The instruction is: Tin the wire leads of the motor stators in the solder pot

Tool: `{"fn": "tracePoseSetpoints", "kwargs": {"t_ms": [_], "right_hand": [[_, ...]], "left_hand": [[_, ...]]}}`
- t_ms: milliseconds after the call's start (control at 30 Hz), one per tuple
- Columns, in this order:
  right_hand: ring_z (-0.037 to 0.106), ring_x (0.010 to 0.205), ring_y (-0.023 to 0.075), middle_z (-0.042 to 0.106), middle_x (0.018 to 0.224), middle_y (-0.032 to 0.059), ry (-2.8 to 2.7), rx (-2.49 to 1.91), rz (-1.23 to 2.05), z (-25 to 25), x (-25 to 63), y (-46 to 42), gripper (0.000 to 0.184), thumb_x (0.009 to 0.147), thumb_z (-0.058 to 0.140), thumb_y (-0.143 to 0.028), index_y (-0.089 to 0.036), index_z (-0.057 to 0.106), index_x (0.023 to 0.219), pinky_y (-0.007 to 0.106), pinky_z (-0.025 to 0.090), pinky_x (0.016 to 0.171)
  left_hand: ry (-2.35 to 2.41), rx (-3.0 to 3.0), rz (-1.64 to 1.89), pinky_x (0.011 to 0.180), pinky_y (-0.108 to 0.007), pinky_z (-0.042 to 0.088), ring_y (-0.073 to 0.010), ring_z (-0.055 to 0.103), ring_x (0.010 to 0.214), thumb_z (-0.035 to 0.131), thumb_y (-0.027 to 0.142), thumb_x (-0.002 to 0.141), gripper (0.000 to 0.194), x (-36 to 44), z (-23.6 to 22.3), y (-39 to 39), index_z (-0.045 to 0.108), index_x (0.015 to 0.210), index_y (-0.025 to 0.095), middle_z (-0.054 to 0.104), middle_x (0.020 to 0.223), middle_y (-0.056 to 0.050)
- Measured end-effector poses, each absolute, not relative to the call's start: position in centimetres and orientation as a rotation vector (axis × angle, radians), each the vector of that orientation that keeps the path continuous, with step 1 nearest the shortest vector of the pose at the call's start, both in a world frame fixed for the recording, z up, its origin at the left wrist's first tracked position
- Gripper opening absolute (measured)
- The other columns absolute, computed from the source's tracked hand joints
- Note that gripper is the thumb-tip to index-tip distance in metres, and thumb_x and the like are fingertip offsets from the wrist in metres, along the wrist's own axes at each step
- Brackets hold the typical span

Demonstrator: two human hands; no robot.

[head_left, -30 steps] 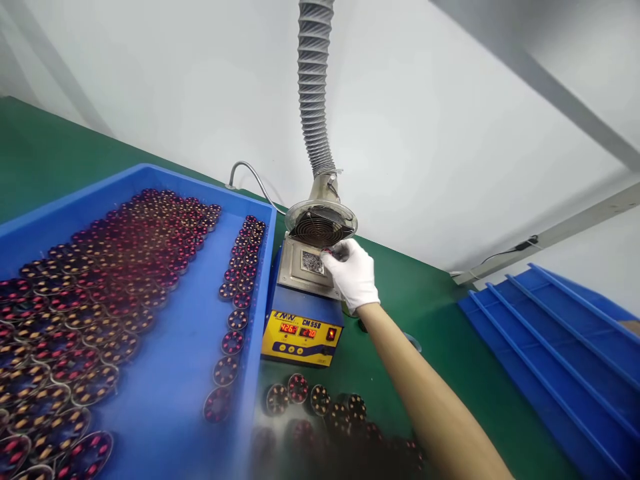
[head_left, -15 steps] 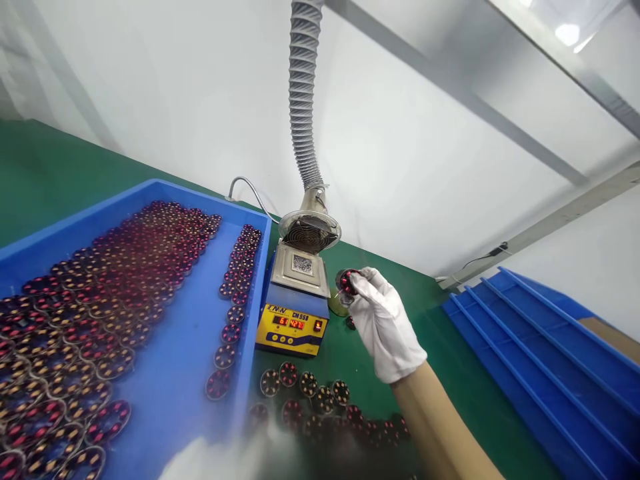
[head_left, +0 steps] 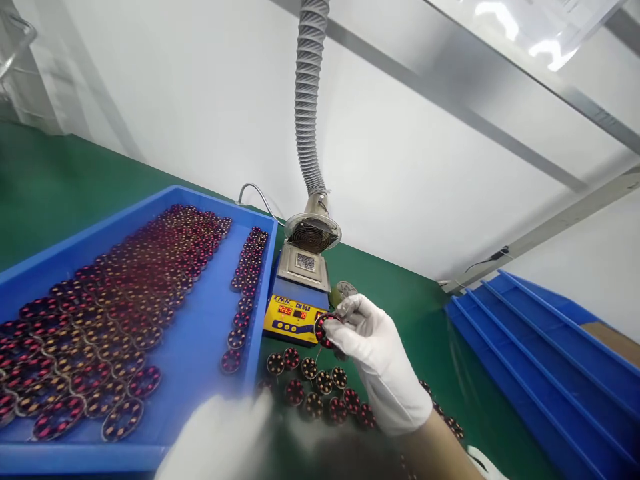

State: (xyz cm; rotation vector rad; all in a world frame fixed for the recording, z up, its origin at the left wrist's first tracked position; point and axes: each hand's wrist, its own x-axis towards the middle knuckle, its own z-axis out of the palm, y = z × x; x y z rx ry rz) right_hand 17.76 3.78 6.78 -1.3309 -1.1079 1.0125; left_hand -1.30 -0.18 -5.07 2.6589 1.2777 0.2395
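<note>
My right hand [head_left: 383, 363], in a white glove, pinches a small black ring with red coils [head_left: 326, 329], which looks like a motor stator. It holds the ring in front of the right side of the blue-and-yellow solder pot [head_left: 295, 321]. At the bottom, my left hand [head_left: 220, 437], also in white, is a blur beside the near edge of the blue tray [head_left: 207, 270]; its fingers are too smeared to read. Between the hands, several loose stators [head_left: 323, 382] with red or tan coils lie on the green table.
Rows of stators [head_left: 115, 313] fill much of the tray, with a narrow column along its right wall. A ribbed exhaust hose [head_left: 309, 100] ends in a round hood [head_left: 313, 233] above the pot. A round tin [head_left: 345, 291] stands behind my right hand. Blue ribbed bins [head_left: 545, 373] lean at the right.
My right hand has come down and nearer with the stator, from beside the pot's metal top to before its front panel. My blurred left hand shows more. The view has shifted slightly.
</note>
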Motion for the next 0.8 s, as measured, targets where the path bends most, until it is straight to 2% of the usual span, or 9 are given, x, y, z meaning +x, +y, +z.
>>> {"fn": "tracePoseSetpoints", "kwargs": {"t_ms": [133,333,433,633,800], "right_hand": [[0.050,0.051,0.0064,0.054,0.059,-0.0054,-1.105,-1.279,1.128,6.5,16.7,3.5,0.031,0.057,0.080,-0.028,-0.019,0.053,0.068,0.018,0.041,0.048],[0.053,0.052,0.0069,0.060,0.071,-0.0012,-0.773,-1.029,1.416,6.3,14.3,2.7,0.026,0.066,0.075,-0.027,-0.019,0.062,0.086,0.018,0.045,0.047],[0.058,0.061,0.0088,0.063,0.081,0.0003,-0.632,-0.865,1.446,5.8,13.5,2.3,0.022,0.069,0.072,-0.025,-0.022,0.063,0.088,0.020,0.050,0.057],[0.061,0.077,0.0155,0.064,0.094,-0.0005,-0.686,-0.728,1.444,4.8,13.1,1.6,0.035,0.057,0.075,-0.016,-0.028,0.064,0.088,0.029,0.051,0.073],[0.062,0.077,0.0181,0.063,0.089,-0.0017,-0.789,-0.737,1.331,4.0,12.9,0.9,0.034,0.052,0.082,-0.022,-0.031,0.064,0.079,0.035,0.050,0.073]], "left_hand": [[1.304,2.675,0.240,0.065,-0.037,0.045,-0.0227,0.059,0.070,0.035,0.019,0.090,0.036,-1.0,-4.2,-0.1,0.055,0.119,0.023,0.064,0.083,-0.006],[1.284,2.690,0.306,0.060,-0.038,0.046,-0.0215,0.058,0.064,0.043,0.011,0.086,0.033,-0.7,-4.3,-0.3,0.058,0.113,0.022,0.061,0.075,-0.001],[1.290,2.709,0.379,0.061,-0.036,0.044,-0.0199,0.057,0.064,0.044,0.009,0.086,0.034,-0.8,-4.7,-0.5,0.058,0.115,0.021,0.061,0.077,-0.001],[1.266,2.580,0.275,0.064,-0.041,0.042,-0.0226,0.057,0.070,0.038,0.014,0.090,0.032,-0.9,-4.7,-0.3,0.054,0.118,0.021,0.061,0.082,-0.001],[1.281,2.629,0.239,0.059,-0.039,0.039,-0.0230,0.055,0.066,0.036,0.016,0.091,0.029,-0.7,-4.3,-0.2,0.056,0.111,0.021,0.059,0.078,-0.003]]}}
